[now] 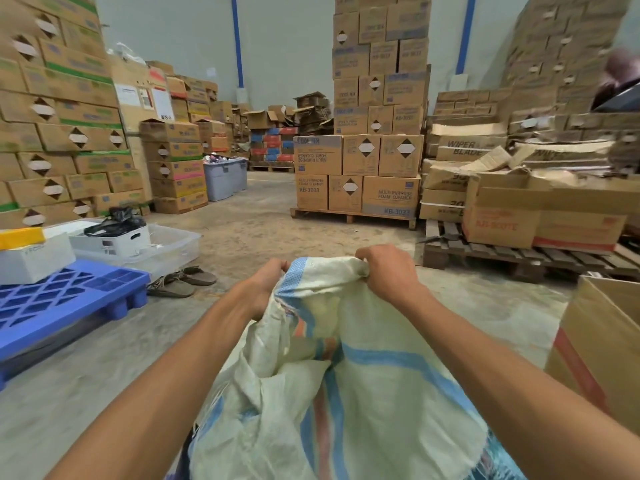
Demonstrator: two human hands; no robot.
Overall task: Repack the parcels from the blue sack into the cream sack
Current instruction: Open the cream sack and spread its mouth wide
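— Cream sack (363,375) first, closest thing, fills the bottom middle. Woven, blue and orange-red stripes, crumpled, draped down between both forearms.

— Who's got it?

— Both hands, up at the top rim. Left hand (266,285) is on the left corner by the blue mesh hem, fingers curled in and pinching the edge. Right hand (388,271) is on the other corner, knuckles up, fingers folded down close together over a bunched bit of rim.

— Mouth open?

— Rim runs from one hand to the other, slack and folded in the middle. Can't see inside from here.

— Blue sack?

— Blue patterned woven patch (498,459) pokes out under the cream sack's lower right edge. Can't tell if that's the one.

— Surroundings, quick.

— Concrete floor (277,223). Blue plastic pallet (69,299) on the left, with a white crate (114,240) holding a black bag and a clear tub (180,244) behind it. Pair of sandals (183,282) just beside the pallet's far corner. Wooden pallet (485,254) beyond the right hand, cartons on it. Foam cleaner cartons (356,174) marked KB-3033 stacked straight ahead, well apart from the hands. Cardboard box (606,341) with a red stripe near the right forearm.
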